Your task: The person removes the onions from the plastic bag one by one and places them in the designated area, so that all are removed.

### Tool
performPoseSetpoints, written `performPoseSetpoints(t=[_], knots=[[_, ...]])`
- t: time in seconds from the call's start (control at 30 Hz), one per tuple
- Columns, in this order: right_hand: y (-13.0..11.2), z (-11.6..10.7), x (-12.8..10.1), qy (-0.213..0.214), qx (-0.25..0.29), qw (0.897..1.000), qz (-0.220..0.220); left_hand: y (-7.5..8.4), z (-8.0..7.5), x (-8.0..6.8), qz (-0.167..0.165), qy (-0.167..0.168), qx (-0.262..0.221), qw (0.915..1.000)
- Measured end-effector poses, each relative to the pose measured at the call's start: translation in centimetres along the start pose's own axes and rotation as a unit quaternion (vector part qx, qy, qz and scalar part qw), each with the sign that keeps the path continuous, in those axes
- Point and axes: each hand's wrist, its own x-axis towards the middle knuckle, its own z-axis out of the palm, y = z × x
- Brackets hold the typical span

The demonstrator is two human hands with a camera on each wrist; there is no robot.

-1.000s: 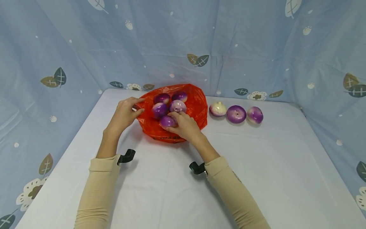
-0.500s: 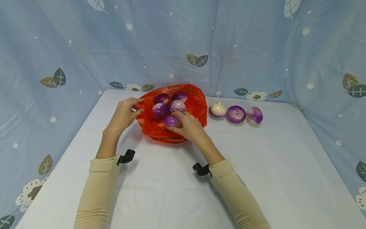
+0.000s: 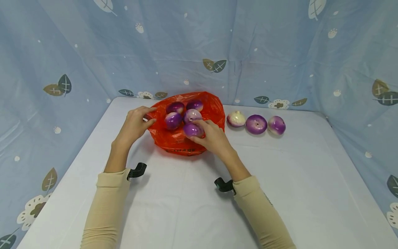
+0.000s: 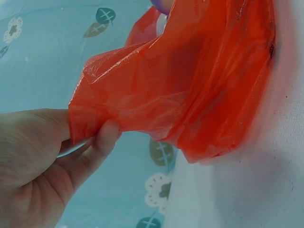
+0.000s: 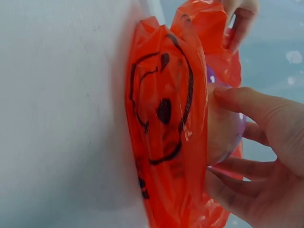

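Pinching the left edge of the red plastic bag point(image 3: 214, 112) between thumb and fingers, the left hand point(image 3: 134, 124) holds the bag's mouth open on the white table point(image 3: 192, 197). The right hand point(image 3: 212, 136) has its grip curled around a purple onion point(image 3: 192, 130) at the front of the bag, just before four more onions point(image 3: 183, 111) inside. Right of the bag, three onions point(image 3: 256, 123) lie in a row on the table.

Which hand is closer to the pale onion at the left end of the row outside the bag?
Right. The right hand grips an onion in the red bag just beside the pale onion; the left hand pinches the bag's far edge.
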Motion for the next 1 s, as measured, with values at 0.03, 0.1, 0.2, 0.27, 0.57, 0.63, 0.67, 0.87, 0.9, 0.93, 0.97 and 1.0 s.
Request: performPoseSetpoints(t=[0.03,0.1,0.2,0.27,0.57,0.63,0.67,0.87,0.9,0.93,0.97,1.0], knots=[[0.1,-0.1,-0.1,0.003,-0.001,1.0,-0.001,0.0,0.0,0.0,0.0,0.0,0.0,1.0],[0.4,-0.3,-0.3,0.009,-0.002,1.0,-0.001,0.0,0.0,0.0,0.001,0.001,0.001,1.0],[0.6,-0.6,-0.6,0.011,0.001,1.0,0.005,0.0,0.0,0.0,0.002,0.001,0.002,1.0],[0.8,-0.8,-0.7,0.012,0.003,1.0,0.007,0.0,0.0,0.0,0.002,0.001,0.002,1.0],[1.6,-1.9,-1.4,0.029,0.016,0.999,0.002,-0.2,0.1,0.0,0.0,-0.001,0.003,1.0],[1.7,-2.1,-1.5,0.034,0.019,0.999,0.001,-0.3,0.2,0.0,0.001,-0.001,0.003,1.0],[1.8,-2.2,-1.6,0.038,0.019,0.999,0.0,-0.3,0.2,0.0,0.002,-0.001,0.003,1.0],[2.3,-2.9,-2.0,0.053,0.02,0.998,-0.007,-0.3,0.2,0.1,0.001,-0.001,0.004,1.0],[2.4,-3.0,-2.1,0.054,0.02,0.998,-0.007,-0.3,0.2,0.1,0.001,-0.001,0.004,1.0],[2.5,-3.1,-2.2,0.055,0.019,0.998,-0.007,-0.3,0.2,0.1,0.001,-0.001,0.005,1.0],[2.6,-3.3,-2.2,0.056,0.018,0.998,-0.007,-0.3,0.2,0.1,0.002,-0.001,0.005,1.0],[2.8,-3.3,-2.3,0.057,0.016,0.998,-0.004,-0.3,0.2,0.1,0.003,-0.001,0.005,1.0]])
